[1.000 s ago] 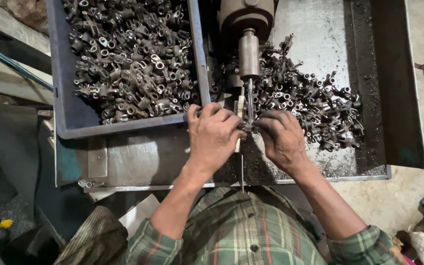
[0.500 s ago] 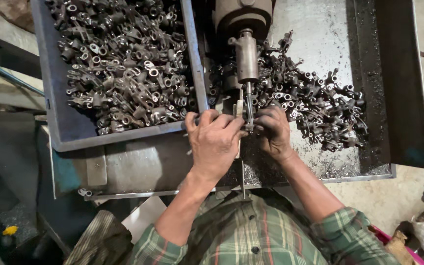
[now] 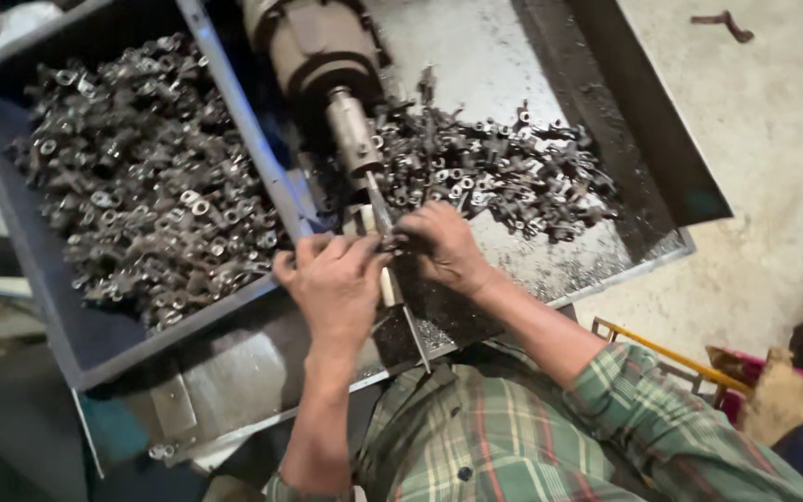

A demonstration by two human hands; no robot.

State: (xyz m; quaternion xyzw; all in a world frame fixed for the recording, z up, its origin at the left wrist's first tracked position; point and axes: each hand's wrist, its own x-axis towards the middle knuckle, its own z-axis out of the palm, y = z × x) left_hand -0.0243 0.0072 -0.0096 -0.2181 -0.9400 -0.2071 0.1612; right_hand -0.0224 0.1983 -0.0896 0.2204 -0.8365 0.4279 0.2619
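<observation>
Below the spindle (image 3: 353,130) of a grimy machine (image 3: 313,42), both hands are meeting over a dark, chip-strewn tray (image 3: 625,270). The left hand (image 3: 335,284) is lying palm down with its fingers curled toward the thin bit (image 3: 380,209) that is sticking out of the spindle and slanting down toward the person. The right hand (image 3: 443,246) is pressing in from the other side, fingers bunched narrow at the bit's tip, and the fingertips of the two hands are nearly touching there. Something small seems to be pinched between them, but the fingers are hiding it, so I cannot tell what either hand is actually holding. A thin metal rod (image 3: 413,330) is running down from under the hands toward the tray's near edge.

Just beyond the right hand, a heap of small dark metal parts (image 3: 504,177) is lying loose on the tray, reaching up beside the spindle. To the left, a blue-grey bin (image 3: 39,297) is sitting tilted against the machine, and it is holding a much larger heap of similar fittings (image 3: 141,186); the left hand's knuckles are resting near its lower corner.

Both forearms are coming out of rolled green plaid sleeves (image 3: 662,418). Off to the right, pale concrete floor (image 3: 773,139) is showing.
</observation>
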